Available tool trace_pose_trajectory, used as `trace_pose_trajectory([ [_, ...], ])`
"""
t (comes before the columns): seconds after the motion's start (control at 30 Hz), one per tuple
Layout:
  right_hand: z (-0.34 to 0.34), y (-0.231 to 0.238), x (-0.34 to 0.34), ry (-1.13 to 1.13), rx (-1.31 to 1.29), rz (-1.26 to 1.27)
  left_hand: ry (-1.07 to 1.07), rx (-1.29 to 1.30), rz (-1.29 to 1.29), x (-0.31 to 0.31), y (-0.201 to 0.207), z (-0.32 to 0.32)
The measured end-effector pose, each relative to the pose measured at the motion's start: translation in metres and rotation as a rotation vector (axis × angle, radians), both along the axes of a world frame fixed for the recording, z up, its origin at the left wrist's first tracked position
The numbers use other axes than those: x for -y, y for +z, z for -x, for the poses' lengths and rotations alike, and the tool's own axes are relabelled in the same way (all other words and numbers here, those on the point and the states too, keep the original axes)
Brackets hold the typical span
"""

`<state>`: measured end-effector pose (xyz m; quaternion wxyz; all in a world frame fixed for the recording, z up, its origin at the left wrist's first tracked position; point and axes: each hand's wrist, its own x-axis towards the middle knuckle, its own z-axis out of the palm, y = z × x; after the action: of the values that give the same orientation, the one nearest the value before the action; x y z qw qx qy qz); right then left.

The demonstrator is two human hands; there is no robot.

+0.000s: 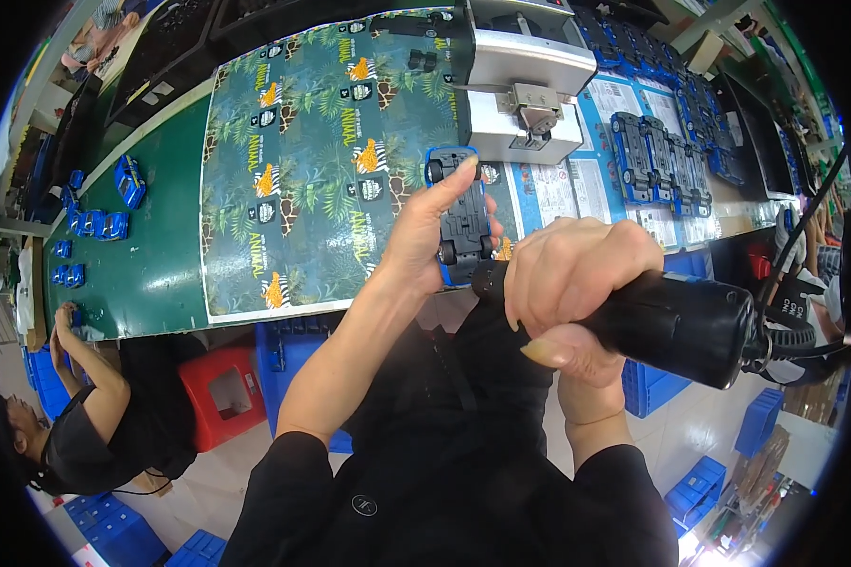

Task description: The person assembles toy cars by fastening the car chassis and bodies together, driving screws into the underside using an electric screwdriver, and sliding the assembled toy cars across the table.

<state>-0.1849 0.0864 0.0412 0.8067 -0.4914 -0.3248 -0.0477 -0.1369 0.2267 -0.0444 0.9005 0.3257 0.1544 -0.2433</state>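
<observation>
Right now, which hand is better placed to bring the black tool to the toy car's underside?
Probably the right hand: it grips the black tool, close to the toy car the left hand holds underside showing.

Matt plastic chassis (465,215), smooth tool (676,321); metal machine (529,68)

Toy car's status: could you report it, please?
Left hand gripping blue toy car, underside up. Right hand gripping black power screwdriver. No obstruction visible.

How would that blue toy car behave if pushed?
The toy car would probably roll if set upright, since wheels show. It seems light, held in just the left hand. Its moulded-looking underside suggests stiffness.
</observation>
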Motion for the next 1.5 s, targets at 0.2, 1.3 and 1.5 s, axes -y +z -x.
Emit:
trace_pose_trajectory([
  [0.2,0.000,0.000,0.003,0.020,-0.040,-0.065,0.025,0.033,-0.031,0.005,0.004,0.001],
  [1.3,-0.054,-0.026,0.044,-0.572,-0.274,-0.235,0.348,0.250,0.094,-0.017,-0.006,0.047],
  [1.5,-0.014,-0.055,0.040,-0.788,-0.233,-0.121,0.558,0.362,-0.029,-0.011,-0.003,0.077],
])
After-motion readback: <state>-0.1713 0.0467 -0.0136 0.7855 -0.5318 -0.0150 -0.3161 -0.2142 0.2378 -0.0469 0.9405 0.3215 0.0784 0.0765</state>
